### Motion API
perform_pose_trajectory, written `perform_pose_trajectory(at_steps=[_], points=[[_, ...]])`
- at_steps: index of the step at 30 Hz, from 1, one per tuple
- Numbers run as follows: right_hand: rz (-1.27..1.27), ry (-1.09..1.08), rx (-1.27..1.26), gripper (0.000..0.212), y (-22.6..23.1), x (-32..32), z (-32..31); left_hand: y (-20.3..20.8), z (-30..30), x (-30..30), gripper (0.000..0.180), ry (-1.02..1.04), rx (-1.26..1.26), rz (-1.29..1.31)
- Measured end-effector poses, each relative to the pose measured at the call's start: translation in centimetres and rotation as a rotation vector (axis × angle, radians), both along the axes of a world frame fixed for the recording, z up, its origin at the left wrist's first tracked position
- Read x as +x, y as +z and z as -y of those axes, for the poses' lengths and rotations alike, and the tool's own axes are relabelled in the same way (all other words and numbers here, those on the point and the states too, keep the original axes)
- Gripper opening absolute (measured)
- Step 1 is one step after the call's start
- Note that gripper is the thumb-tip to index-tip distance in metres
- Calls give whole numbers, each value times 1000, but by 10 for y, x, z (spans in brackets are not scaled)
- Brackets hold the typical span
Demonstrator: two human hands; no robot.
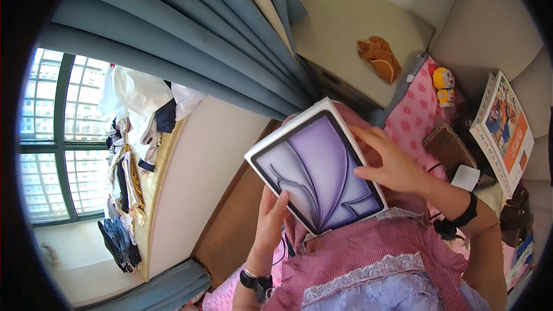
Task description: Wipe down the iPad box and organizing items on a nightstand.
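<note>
A flat white tablet box (pixel 317 167), with a purple tablet pictured on its lid, is tilted in front of my body. My left hand (pixel 269 219) grips its lower left edge, the thumb at the rim and the other fingers partly hidden behind the box. At the right edge my right hand (pixel 394 164) also holds the box. Its thumb rests on the lid, and the index finger reaches along the side. Black bands circle both my wrists. Below the box lies a red checked apron (pixel 368 247) with white lace, over my lap.
A beige nightstand (pixel 340 29) bears a brown cloth item (pixel 380 60). At right are a yellow figurine (pixel 443 86), a brown box (pixel 452 144) and a large book (pixel 504 132). Blue curtains (pixel 173 29) hang at left, near a windowsill piled with clothes (pixel 129 167).
</note>
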State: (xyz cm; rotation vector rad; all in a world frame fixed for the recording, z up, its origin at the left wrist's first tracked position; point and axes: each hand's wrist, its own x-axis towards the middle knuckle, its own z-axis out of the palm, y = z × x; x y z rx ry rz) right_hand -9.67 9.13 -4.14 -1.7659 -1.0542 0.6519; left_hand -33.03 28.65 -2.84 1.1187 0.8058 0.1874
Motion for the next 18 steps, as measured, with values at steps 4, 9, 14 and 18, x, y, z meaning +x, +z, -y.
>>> perform_pose_trajectory(at_steps=[4,9,14,18], points=[[-148,68,-136,84,-10,21,-6,-11,-16,13,48,-48,-64,-141],[-605,13,-285,81,-38,23,-20,-43,-35,28,40,-5,-173,-167],[-886,-65,-356,70,-38,18,-18,-49,-41,16,34,-15,-179,-291],[-1015,-140,-335,59,-54,11,-5,-49,-40,5,31,-33,-228,-265]])
